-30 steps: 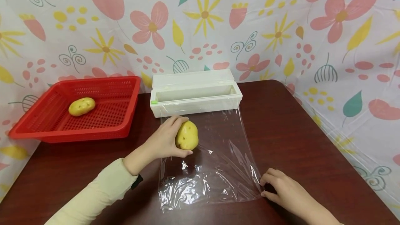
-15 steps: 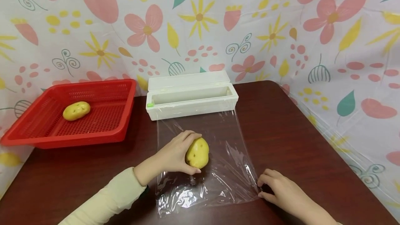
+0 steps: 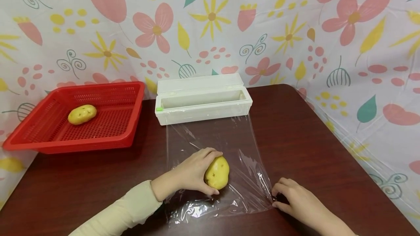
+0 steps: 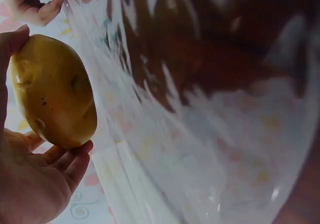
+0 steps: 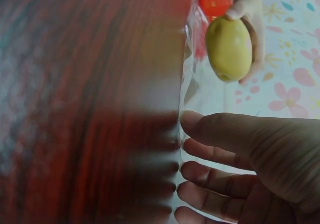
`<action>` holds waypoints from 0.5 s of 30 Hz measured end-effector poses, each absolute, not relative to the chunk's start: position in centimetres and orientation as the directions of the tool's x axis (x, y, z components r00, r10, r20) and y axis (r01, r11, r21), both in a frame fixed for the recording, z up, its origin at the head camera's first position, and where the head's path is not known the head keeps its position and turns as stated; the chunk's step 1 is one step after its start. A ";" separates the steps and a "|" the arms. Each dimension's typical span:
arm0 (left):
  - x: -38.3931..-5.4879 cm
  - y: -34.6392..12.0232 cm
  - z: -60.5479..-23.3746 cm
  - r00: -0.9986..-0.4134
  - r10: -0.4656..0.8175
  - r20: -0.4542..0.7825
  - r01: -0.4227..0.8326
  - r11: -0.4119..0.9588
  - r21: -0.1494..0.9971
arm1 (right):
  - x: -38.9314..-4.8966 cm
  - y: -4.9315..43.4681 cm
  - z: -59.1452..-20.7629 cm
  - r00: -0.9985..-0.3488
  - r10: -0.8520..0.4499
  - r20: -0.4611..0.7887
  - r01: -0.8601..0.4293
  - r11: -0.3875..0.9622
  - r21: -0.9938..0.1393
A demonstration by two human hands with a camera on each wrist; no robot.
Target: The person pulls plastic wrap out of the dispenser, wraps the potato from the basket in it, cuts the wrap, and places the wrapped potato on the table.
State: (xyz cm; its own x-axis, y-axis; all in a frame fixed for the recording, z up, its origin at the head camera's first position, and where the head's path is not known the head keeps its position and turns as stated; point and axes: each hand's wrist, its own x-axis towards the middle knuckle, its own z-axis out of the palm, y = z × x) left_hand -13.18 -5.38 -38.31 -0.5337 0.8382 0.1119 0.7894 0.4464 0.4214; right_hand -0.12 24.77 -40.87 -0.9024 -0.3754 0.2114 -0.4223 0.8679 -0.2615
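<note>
My left hand (image 3: 194, 172) grips a yellow potato (image 3: 217, 173) between thumb and fingers, over a sheet of clear cling film (image 3: 236, 196). The right wrist view shows this potato (image 5: 229, 49) a little above the table. The film runs toward me from a white dispenser box (image 3: 205, 112) with its lid raised. At the film's near right corner my right hand (image 3: 300, 201) holds the edge down at the table with curved thumb and fingers. Creases in the film run toward that hand. In the right wrist view its fingertips (image 5: 192, 171) meet the film edge at the tabletop.
A red plastic basket (image 3: 95, 143) stands at the back left, with another potato (image 3: 82, 114) inside. A green slider (image 3: 159, 109) sits at the box's left end. Behind the dark wooden table (image 3: 295, 137) hangs a flower-patterned cloth (image 3: 197, 21).
My left hand has brought the potato toward me and to the right, from near the box to over the film's nearer half. The right hand has stayed at the film's corner.
</note>
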 end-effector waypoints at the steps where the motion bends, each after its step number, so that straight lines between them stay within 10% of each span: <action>1: -13.1 -5.3 -38.4 -0.532 0.840 0.106 0.791 0.448 0.417 | -0.1 24.8 -40.9 -0.903 -0.375 0.210 -0.421 0.868 -0.262; 15: -12.7 -4.9 -38.9 -0.499 0.866 0.012 0.794 0.452 0.407 | -0.2 24.9 -41.3 -0.885 -0.383 0.263 -0.445 0.862 -0.242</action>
